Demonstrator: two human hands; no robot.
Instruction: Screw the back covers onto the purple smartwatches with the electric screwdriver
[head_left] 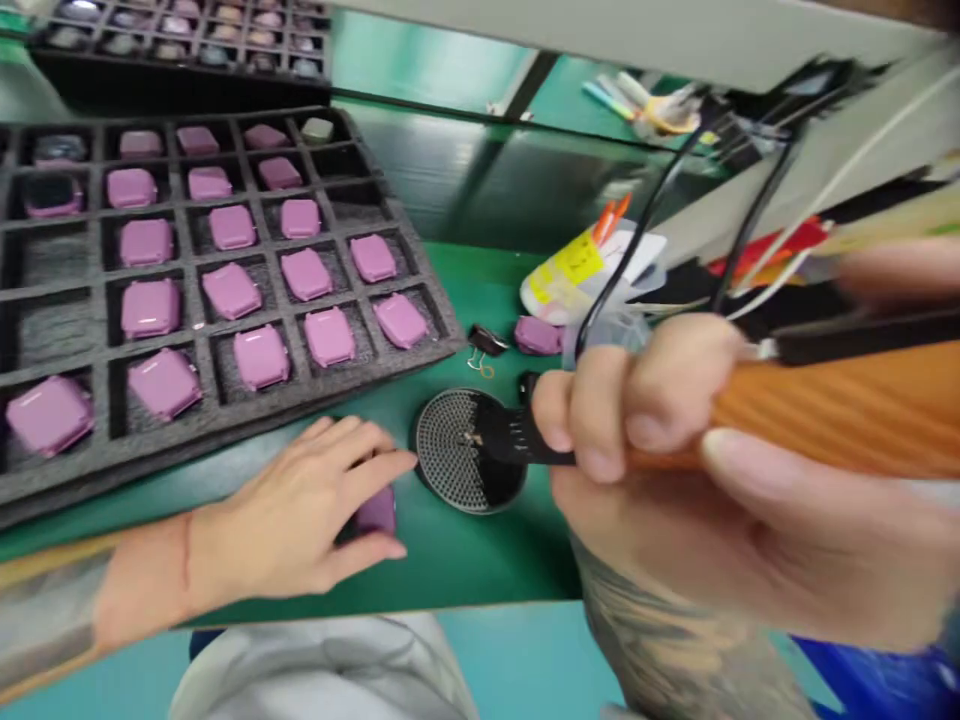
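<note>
My left hand [300, 515] lies on the green table with its fingers curled over a small purple case [377, 512], thumb below it. My right hand [675, 450] is raised close to the camera, wrapped round an orange-handled tool [840, 405] whose black tip [525, 440] points left over a round black mesh disc [469, 450]. A black foam tray [225, 420] with several purple cases in its cells lies at the left, just beyond my left hand.
A loose purple case [537, 336] and a black binder clip [484, 345] lie behind the disc. Black and white cables [645, 230] hang at the right over a yellow-labelled bag [566, 270]. A second tray [187, 40] stands at the far left.
</note>
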